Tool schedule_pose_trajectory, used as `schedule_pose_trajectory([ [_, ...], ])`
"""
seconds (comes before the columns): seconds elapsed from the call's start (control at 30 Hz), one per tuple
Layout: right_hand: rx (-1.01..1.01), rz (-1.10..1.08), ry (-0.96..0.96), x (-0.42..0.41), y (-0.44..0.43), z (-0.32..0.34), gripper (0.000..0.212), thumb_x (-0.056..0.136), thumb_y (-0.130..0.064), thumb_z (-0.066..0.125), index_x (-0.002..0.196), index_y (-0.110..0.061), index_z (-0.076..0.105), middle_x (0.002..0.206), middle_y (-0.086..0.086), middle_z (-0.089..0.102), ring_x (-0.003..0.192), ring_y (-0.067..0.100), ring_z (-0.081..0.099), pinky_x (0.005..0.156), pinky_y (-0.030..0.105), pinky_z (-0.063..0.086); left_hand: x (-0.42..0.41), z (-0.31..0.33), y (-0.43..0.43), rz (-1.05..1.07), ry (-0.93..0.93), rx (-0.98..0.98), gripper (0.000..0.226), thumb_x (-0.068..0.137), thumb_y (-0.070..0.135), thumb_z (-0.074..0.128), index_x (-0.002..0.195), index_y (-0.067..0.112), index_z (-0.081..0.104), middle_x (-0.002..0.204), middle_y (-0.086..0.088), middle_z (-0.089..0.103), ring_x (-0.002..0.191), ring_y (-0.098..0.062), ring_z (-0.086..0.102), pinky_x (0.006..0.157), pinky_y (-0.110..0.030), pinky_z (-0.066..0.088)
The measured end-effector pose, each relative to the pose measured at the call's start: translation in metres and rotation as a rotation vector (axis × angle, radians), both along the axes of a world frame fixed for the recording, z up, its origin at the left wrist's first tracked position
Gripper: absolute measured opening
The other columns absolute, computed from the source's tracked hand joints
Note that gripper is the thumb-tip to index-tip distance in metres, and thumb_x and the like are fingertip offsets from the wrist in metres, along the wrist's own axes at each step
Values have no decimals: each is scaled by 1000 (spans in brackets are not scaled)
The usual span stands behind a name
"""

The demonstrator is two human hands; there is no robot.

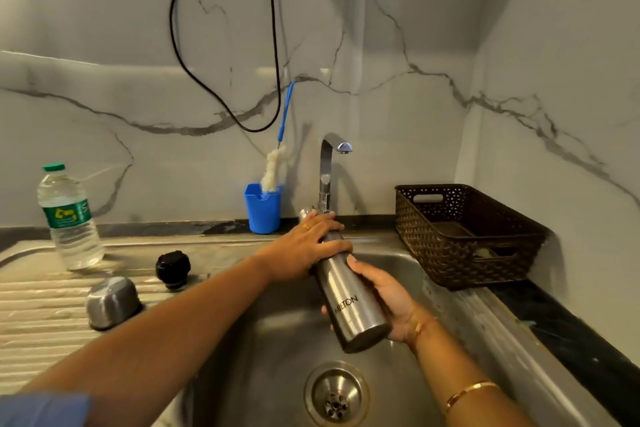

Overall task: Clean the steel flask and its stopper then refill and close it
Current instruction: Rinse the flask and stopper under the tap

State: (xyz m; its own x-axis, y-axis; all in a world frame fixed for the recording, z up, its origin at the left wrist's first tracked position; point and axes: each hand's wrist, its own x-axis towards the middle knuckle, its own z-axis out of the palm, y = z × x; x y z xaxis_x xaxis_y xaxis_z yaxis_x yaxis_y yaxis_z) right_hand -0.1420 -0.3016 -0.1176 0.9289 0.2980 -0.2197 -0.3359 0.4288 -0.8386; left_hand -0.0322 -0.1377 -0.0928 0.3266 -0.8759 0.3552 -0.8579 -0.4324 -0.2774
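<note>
The flask (346, 302) is held tilted over the sink (263, 340). Its upper part is clasped by the left hand (304, 246) with fingers curled over it, and its lower body is gripped from beneath by the right hand (391, 298).

A: What writing can be read here?

B: One word, "MILTON". It is in dark capitals and runs lengthwise along the side of the flask (341, 282).

A: Anything on the plastic bottle (71, 243)?

B: Its green label (66, 215) carries a yellow mark and small pale print. Both are too blurred to read.
</note>
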Motion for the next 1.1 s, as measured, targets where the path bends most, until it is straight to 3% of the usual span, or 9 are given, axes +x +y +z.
schedule_pose_trajectory([
  [0.2, -138, -207, -60, 12, -2, -7, 37, 85, -32, 60, 113, -7, 61, 88, 11, 69, 75, 20, 65, 67, 32, 54, 23, -2, -16, 101, -163, -129, 87, 73, 13, 71, 145, 23, 24, 151, -20, 26, 141, -39, 23, 114, -54, 18],
  [0.3, -322, -385, -148, 22, 4, -19, 47, 85, -26, 65, 127, -12, 50, 104, 8, 66, 87, 20, 64, 75, 33, 54, 29, -1, -26, 381, 131, -381, 95, 82, -4, 57, 151, 27, -1, 158, -15, 0, 146, -35, 2, 118, -46, 9],
  [0.37, -462, -457, -189, 25, 6, -25, 59, 83, -27, 68, 134, -19, 41, 115, 5, 61, 96, 20, 62, 83, 35, 53, 37, 2, -33, 540, 345, -478, 85, 85, -5, 52, 152, 24, 8, 158, -12, -6, 146, -36, 4, 117, -44, 14],
  [0.5, -517, -527, -265, 29, 11, -28, 61, 80, -21, 73, 131, -25, 39, 120, 2, 59, 94, 12, 60, 74, 22, 48, 57, 8, -47, 640, 611, -599, 57, 94, 11, 50, 145, 23, 28, 150, -19, 22, 123, -37, 46, 96, -35, 42],
  [0.67, -581, -599, -266, 40, 12, -38, 61, 68, -18, 81, 115, -28, 44, 115, 3, 60, 96, 17, 62, 84, 32, 51, 73, 18, -69, 542, 941, -911, 45, 98, 25, 51, 141, 22, 39, 120, -5, 52, 94, -19, 55, 69, -24, 43],
  [0.73, -610, -621, -281, 43, 11, -41, 64, 63, -19, 83, 111, -31, 42, 114, 2, 59, 94, 16, 62, 83, 32, 51, 80, 20, -77, 510, 1058, -1006, 36, 97, 22, 52, 134, 18, 50, 109, -2, 52, 90, -19, 56, 70, -26, 46],
  [0.83, -646, -627, -291, 45, 13, -44, 68, 56, -23, 83, 109, -34, 41, 112, 0, 60, 93, 15, 63, 84, 34, 53, 88, 19, -85, 508, 1149, -1135, 14, 97, 13, 49, 98, 14, 62, 100, -8, 56, 83, -20, 53, 73, -28, 44],
  [0.93, -657, -635, -295, 47, 15, -46, 68, 54, -25, 83, 107, -34, 42, 110, -1, 61, 92, 15, 64, 85, 37, 54, 97, 17, -86, 571, 1054, -1133, 17, 97, 11, 45, 90, 9, 61, 94, -7, 56, 83, -19, 52, 78, -29, 44],
  [1.1, -707, -635, -317, 46, 15, -44, 69, 57, -24, 84, 108, -36, 39, 114, -1, 57, 95, 15, 61, 87, 37, 53, 98, 13, -82, 605, 1116, -1221, 26, 97, 12, 45, 72, 18, 47, 85, -7, 55, 78, -19, 51, 79, -34, 44],
])
